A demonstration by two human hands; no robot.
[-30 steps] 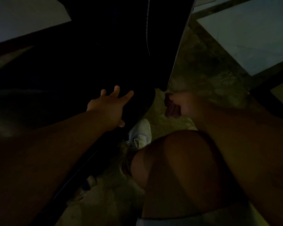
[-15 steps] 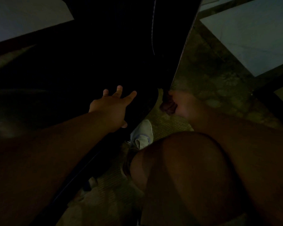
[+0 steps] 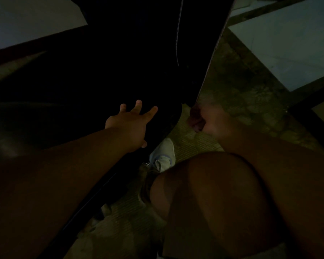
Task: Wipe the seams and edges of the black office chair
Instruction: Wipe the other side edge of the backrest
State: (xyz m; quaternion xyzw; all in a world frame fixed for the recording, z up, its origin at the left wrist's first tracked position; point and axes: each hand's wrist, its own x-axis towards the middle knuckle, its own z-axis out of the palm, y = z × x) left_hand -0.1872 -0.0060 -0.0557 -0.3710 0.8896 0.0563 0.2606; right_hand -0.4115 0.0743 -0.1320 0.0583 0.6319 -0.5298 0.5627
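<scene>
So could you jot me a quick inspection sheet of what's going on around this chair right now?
Surface: mottled floor, dimly lit.
Job's things: black chair with a pale stitched seam; a cloth cannot be made out.
Clutter: white shoe on the floor by the chair's edge.
Hands: left hand lies spread on the chair; right hand is curled at the chair's lower corner, contents too dark to tell.
Cables: nothing seen.
Surroundings: pale panels with dark frames; bare knee in front.

Bare forearms, bare knee (image 3: 209, 191), white sneaker (image 3: 164, 155).
</scene>
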